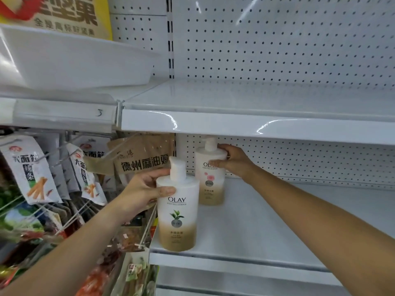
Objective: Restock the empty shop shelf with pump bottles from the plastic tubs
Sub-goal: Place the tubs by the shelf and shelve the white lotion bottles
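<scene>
Pump bottles, two, upright on one shelf: front bottle clasped in left hand, rear bottle in right hand.

White-to-gold pump bottles, white shelf, dotted pegboard, seemingly brown pouch

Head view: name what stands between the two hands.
In the head view, the green-leaf Olay pump bottle, held by the left hand, and behind it the pink-flower Olay pump bottle, held by the right hand.
</scene>
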